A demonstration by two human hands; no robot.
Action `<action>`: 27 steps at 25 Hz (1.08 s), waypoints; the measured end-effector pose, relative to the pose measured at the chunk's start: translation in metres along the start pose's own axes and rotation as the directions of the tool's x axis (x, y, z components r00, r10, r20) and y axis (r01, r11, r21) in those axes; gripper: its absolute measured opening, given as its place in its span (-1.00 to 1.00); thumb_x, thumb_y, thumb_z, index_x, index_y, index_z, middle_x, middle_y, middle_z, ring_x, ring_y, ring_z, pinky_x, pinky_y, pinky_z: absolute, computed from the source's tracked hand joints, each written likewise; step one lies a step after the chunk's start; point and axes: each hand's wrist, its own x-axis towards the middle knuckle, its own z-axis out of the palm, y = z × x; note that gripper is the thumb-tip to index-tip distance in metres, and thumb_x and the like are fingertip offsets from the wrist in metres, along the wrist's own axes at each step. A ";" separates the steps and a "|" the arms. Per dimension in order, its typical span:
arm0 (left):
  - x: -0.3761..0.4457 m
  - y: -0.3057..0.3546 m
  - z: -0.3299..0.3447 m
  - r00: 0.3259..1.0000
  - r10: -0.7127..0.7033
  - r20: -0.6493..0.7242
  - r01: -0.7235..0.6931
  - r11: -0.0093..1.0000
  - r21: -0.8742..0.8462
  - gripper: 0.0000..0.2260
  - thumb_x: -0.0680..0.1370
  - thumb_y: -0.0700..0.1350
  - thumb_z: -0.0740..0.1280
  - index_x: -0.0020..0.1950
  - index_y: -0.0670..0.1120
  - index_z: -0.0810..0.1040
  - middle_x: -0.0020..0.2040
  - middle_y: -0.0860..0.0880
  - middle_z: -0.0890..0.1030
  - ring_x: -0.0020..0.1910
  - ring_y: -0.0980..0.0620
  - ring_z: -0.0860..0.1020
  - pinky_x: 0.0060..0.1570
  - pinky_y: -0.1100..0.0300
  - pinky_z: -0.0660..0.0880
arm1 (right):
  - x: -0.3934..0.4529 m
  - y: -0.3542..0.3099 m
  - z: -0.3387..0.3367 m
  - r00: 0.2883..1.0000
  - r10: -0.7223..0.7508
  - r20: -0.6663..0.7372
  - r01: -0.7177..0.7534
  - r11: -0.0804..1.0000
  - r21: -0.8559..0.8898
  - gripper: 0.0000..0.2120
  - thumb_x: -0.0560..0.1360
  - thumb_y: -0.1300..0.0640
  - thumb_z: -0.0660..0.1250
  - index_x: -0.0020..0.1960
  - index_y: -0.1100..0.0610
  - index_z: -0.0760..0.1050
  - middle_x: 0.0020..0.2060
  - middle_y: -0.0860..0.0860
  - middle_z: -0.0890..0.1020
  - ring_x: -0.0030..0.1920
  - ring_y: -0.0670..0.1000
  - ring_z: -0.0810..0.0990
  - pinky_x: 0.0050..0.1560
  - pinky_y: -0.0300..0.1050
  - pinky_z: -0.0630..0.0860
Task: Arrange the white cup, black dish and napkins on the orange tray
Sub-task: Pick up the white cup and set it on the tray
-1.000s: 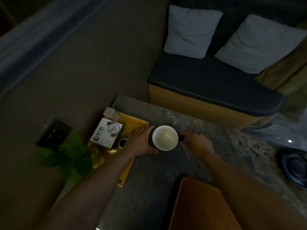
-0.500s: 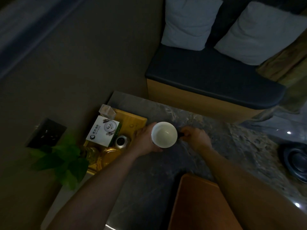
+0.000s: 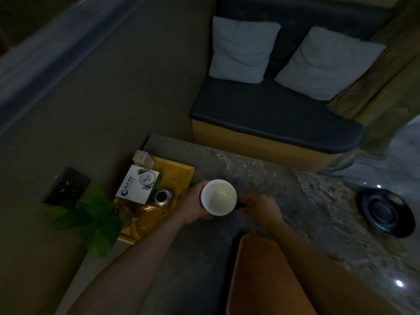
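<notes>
Your left hand (image 3: 193, 204) is wrapped around the side of the white cup (image 3: 218, 197), fingers curled on its dark outer wall. Your right hand (image 3: 261, 206) sits at the cup's 3 o'clock and pinches a small dark bit that sticks out there. It looks like the handle, but the room is too dim to be sure. So both hands are clamped on the cup, one on each side.

The cup is in the middle of the stone table (image 3: 295, 201), mouth up, and looks empty inside. I cannot tell if it rests on the table or is lifted a little.

The orange tray (image 3: 256, 280) lies near you, at 5 o'clock from the cup. Part of it is hidden under your right arm. The black dish (image 3: 387, 212) sits far off at 3 o'clock, near the table's edge. I cannot pick out the napkins for sure.

I think the cup is hard and smooth, not heavy, and it would break if dropped. The shiny wall may slip, so hold it low around the body with your left hand and keep the right on the handle. Keep it level and set it down gently on the tray.
</notes>
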 end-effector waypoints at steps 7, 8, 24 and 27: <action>-0.034 0.016 0.018 0.993 0.041 0.111 -0.035 0.998 -0.055 -0.10 0.16 -0.11 0.65 0.41 0.17 0.30 0.38 0.05 0.48 0.37 0.01 0.43 0.31 -0.15 0.45 | -0.083 0.014 0.005 0.997 0.035 -0.070 -0.026 0.992 0.127 -0.82 0.48 0.07 0.42 0.08 -0.04 0.61 0.02 -0.08 0.66 -0.04 -0.14 0.59 0.04 -0.13 0.54; -0.039 0.019 0.024 0.990 0.039 0.134 -0.031 0.998 -0.062 -0.11 0.18 -0.10 0.65 0.40 0.18 0.30 0.38 0.05 0.47 0.37 0.02 0.42 0.31 -0.16 0.45 | -0.096 0.017 0.008 0.993 0.060 -0.099 -0.043 0.985 0.167 -0.82 0.45 0.08 0.44 0.05 -0.05 0.64 0.00 -0.10 0.68 -0.07 -0.16 0.60 -0.01 -0.15 0.54; -0.058 0.044 0.098 0.900 0.027 0.436 -0.087 0.989 0.119 -0.16 0.25 -0.10 0.62 0.41 0.17 0.26 0.38 -0.01 0.45 0.37 -0.06 0.41 0.31 -0.21 0.43 | -0.209 0.052 0.083 0.867 0.453 -0.208 -0.283 0.790 0.544 -0.83 0.41 0.12 0.49 -0.02 -0.05 0.66 -0.09 -0.14 0.71 -0.11 -0.20 0.63 -0.08 -0.10 0.60; -0.057 0.043 0.100 0.895 0.024 0.446 -0.099 0.984 0.147 -0.15 0.25 -0.13 0.61 0.43 0.14 0.26 0.39 -0.02 0.45 0.38 -0.08 0.40 0.32 -0.21 0.41 | -0.210 0.051 0.090 0.857 0.472 -0.206 -0.283 0.767 0.576 -0.83 0.42 0.12 0.48 -0.01 -0.07 0.65 -0.09 -0.17 0.71 -0.11 -0.22 0.63 -0.09 -0.12 0.60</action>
